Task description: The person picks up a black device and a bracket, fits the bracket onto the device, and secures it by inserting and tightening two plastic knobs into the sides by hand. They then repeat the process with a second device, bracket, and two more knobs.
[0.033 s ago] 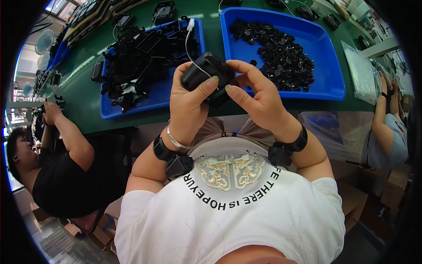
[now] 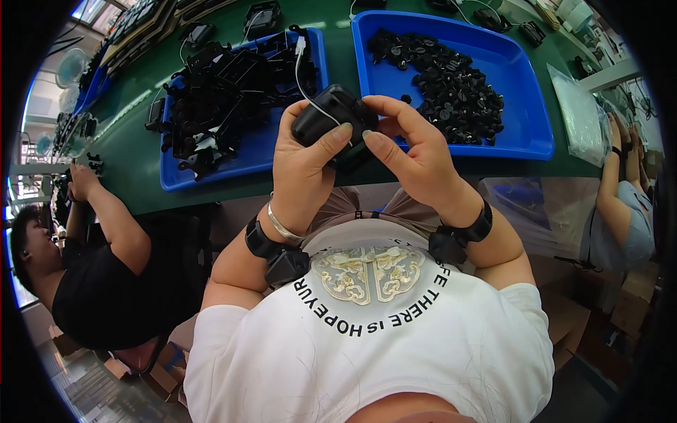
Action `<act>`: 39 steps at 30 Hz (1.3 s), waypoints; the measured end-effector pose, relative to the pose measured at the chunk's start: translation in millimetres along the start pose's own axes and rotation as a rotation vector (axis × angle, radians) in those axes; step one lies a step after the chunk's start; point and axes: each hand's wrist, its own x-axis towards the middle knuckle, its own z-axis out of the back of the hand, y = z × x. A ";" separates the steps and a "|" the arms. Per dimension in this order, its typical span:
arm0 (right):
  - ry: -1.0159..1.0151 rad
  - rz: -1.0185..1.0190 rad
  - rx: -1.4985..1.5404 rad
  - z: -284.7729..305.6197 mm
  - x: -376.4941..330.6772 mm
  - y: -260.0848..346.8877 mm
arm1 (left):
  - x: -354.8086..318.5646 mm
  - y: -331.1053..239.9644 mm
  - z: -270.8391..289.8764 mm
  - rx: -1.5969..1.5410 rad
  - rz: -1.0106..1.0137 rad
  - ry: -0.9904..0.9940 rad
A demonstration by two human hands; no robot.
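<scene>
My left hand (image 2: pixel 305 158) is closed around a rounded black plastic housing (image 2: pixel 326 113), its thumb lying across the near side. A thin white cable runs over the housing under that thumb, ending in a white connector (image 2: pixel 301 45) that sticks up beyond it. My right hand (image 2: pixel 416 151) grips the right end of the same housing, index finger on its far corner and thumb on the near side. Whether a small part sits between those fingertips is hidden. Both hands hold the housing above the table's near edge, between two blue trays.
On the green table (image 2: pixel 134 180), the left blue tray (image 2: pixel 169 185) holds a heap of black plastic brackets (image 2: pixel 233 84). Small round black parts (image 2: pixel 451 92) fill much of the right blue tray (image 2: pixel 525 137). Clear plastic bags (image 2: pixel 582 123) lie farther right. Co-workers sit on both sides.
The white connector has shifted slightly left and down. The housing and the fingers on it have barely moved.
</scene>
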 end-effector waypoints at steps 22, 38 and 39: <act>-0.295 0.591 -0.556 -3.2 7.9 -10.1 | -7.5 14.1 1.8 0.362 -0.180 0.183; -0.129 0.175 0.093 1.6 -8.1 -21.4 | -4.9 -3.8 0.3 -0.021 0.167 0.130; -0.080 0.131 0.130 2.3 -10.9 -23.6 | -5.3 -3.5 0.8 -0.020 0.171 0.134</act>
